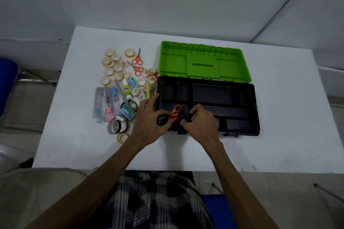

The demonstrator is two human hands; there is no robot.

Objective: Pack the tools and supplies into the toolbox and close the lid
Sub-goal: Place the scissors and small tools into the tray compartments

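Note:
The toolbox's black base lies open on the table, its green lid folded back behind it. Over the base's front-left compartment, my left hand holds a black tape roll next to a red roll. My right hand pinches a dark object beside the red roll; what it is I cannot tell. Orange scissors lie in the compartment just behind the rolls. Left of the box are clear tape rolls, two more orange scissors and staple boxes.
A white table carries everything. Clear plastic cases, a glue bottle, yellow pens and grey and black tape rolls lie left of the box. A blue chair stands at the far left.

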